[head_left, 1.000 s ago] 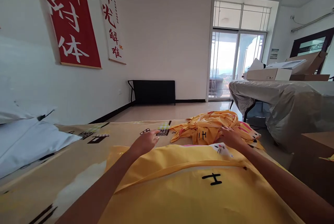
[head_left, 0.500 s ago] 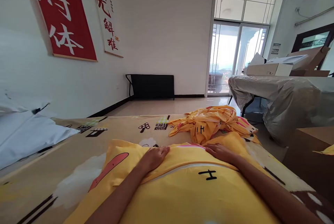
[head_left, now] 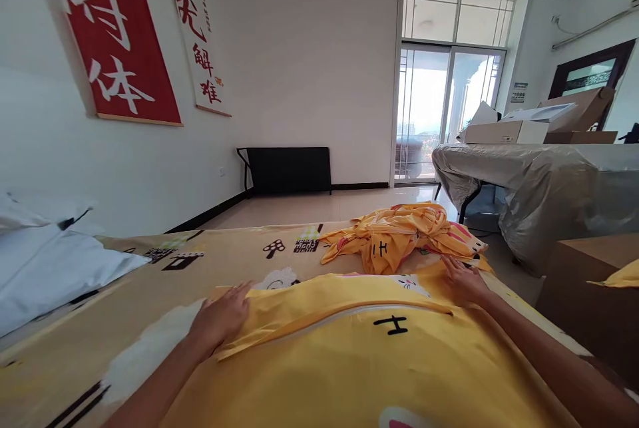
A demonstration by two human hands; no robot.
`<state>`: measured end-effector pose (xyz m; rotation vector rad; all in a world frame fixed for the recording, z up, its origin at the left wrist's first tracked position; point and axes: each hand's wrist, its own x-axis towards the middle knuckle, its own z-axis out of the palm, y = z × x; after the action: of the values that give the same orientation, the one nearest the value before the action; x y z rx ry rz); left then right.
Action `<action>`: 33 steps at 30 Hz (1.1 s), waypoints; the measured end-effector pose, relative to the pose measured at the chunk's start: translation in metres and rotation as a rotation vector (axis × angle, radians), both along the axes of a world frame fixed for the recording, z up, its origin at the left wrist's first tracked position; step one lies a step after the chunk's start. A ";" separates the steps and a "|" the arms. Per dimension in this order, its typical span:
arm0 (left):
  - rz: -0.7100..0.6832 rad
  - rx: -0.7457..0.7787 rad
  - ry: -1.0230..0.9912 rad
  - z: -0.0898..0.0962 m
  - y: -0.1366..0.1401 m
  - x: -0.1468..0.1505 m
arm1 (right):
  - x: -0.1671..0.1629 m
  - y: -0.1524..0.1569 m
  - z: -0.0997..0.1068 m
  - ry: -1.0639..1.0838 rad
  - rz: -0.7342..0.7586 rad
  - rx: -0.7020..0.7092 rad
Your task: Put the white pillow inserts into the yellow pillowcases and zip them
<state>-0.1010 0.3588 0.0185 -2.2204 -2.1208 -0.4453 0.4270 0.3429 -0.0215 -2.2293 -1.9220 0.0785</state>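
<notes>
A plump yellow pillow (head_left: 319, 368) with a printed black H-like mark lies across the front of the bed. A pale zipper line curves under a fold along its far side, and part of a white printed figure shows on that edge. My left hand (head_left: 223, 316) rests palm down on the far left corner, fingers stretched forward. At the far right corner, my right hand (head_left: 465, 280) lies flat with its fingers extended, beside a heap of crumpled orange-yellow printed fabric (head_left: 399, 238). The undersides of both hands are hidden.
Beneath everything is a beige patterned bedspread (head_left: 150, 295). White bundled material (head_left: 54, 268) sits at the left. To the right stand a brown cardboard box (head_left: 594, 281) and a plastic-covered table (head_left: 544, 182) bearing boxes. A black folded panel (head_left: 289, 170) leans against the far wall.
My hands have moved apart, the left one leftward and the right one rightward, out to the pillow's far corners. The pillow's far edge now looks flatter.
</notes>
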 end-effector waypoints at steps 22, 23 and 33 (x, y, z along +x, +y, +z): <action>-0.544 0.053 -0.368 0.061 -0.113 0.162 | -0.173 -0.105 0.099 0.401 0.566 0.306; -0.485 0.071 -0.364 0.061 -0.102 0.170 | -0.180 -0.095 0.100 0.367 0.520 0.304; -0.319 -0.040 -0.055 -0.023 -0.084 0.117 | -0.125 -0.095 0.015 0.104 0.420 0.168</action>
<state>0.0164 0.2745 -0.0048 -2.6088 -1.8153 -0.4842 0.3017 0.2477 -0.0064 -1.6575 -2.2137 0.0869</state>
